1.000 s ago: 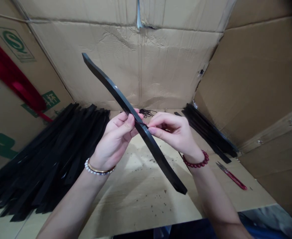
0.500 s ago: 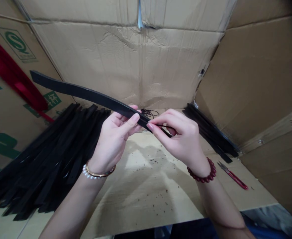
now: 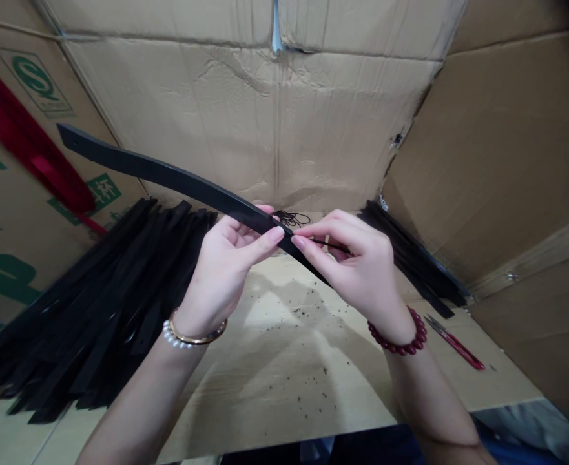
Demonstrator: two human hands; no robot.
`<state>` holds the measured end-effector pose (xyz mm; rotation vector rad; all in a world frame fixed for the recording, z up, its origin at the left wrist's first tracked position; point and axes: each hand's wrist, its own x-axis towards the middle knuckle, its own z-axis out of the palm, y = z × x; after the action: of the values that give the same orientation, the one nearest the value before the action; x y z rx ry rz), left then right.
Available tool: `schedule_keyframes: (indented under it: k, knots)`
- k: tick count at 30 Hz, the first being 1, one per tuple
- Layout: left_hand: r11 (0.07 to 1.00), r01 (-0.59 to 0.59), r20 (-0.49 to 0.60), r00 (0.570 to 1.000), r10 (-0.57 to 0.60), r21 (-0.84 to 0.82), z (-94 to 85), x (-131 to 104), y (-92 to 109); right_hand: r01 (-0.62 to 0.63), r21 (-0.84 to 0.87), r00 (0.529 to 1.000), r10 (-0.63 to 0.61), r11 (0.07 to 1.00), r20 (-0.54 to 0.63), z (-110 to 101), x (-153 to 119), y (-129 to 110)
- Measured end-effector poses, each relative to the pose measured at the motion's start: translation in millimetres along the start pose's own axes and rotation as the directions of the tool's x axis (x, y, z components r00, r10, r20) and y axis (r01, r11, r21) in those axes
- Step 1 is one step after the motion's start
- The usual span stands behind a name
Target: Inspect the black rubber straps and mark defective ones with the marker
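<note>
A long, flat, slightly curved black strip [image 3: 168, 181] is held up in the air, slanting from upper left down to the right. My left hand [image 3: 230, 258] grips it near the middle, thumb on the near face and fingers behind. With thumb and forefinger, my right hand [image 3: 347, 258] pinches a thin black cord [image 3: 331, 245] against the strip, just right of my left thumb. The cord trails under my right fingers, and part of it is hidden there. Behind the hands lies a loose tangle of dark cord [image 3: 291, 218].
Many similar black strips [image 3: 104, 316] are piled at the left, with a smaller stack [image 3: 405, 252] at the right. Red-handled thread snips [image 3: 456, 342] lie on the right of the table [image 3: 245, 400]. Dark crumbs dot the middle. Cardboard walls [image 3: 337, 129] surround it; red ribbon [image 3: 37, 142] hangs left.
My left thumb has slid right along the strip, nearer my right fingertips. My right hand has shifted slightly right, still pinching the cord.
</note>
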<state>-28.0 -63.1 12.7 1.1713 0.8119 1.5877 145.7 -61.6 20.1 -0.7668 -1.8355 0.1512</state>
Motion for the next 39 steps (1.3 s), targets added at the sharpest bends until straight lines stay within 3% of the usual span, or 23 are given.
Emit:
schedule_keyframes:
  k: [6, 9, 13, 16, 23, 27, 32, 36, 39]
  knots:
    - [0.997, -0.045, 0.076, 0.996, 0.041, 0.062, -1.8, -1, 3, -0.062, 0.052, 0.993, 0.057, 0.997, 0.101, -11, 4, 5]
    - [0.999, -0.025, 0.123, 0.992, 0.02, 0.04, -4.7, -1, 9, -0.154, 0.224, 0.973, 0.108, 0.962, 0.206, -17, 8, 8]
    - [0.995, 0.091, 0.216, 0.973, -0.079, -0.043, -8.0, 0, 12, -0.286, 0.43, 0.937, 0.156, 0.856, 0.312, -16, 9, 11]
    - [0.986, 0.144, 0.259, 0.959, -0.117, -0.086, -9.2, 1, 10, -0.339, 0.5, 0.924, 0.183, 0.796, 0.336, -10, 8, 16]
    - [0.983, 0.128, 0.28, 0.956, -0.086, -0.133, -8.8, 2, 9, -0.349, 0.634, 0.932, 0.185, 0.69, 0.312, 5, 1, 25]
    - [0.983, 0.116, 0.279, 0.957, -0.073, -0.14, -6.4, 0, 11, -0.358, 0.657, 0.93, 0.192, 0.664, 0.313, 5, 1, 27]
    - [0.989, 0.037, 0.191, 0.981, -0.009, -0.146, -0.7, -1, 9, -0.462, 0.714, 0.887, 0.291, 0.526, 0.36, 10, -3, 29]
    - [0.987, -0.046, 0.146, 0.987, 0.069, -0.157, 2.8, 0, 3, -0.533, 0.736, 0.838, 0.381, 0.417, 0.391, 29, -15, 35]
    - [0.981, -0.115, 0.103, 0.986, 0.132, -0.154, 4.3, -1, -2, -0.547, 0.789, 0.802, 0.448, 0.281, 0.396, 49, -26, 38]
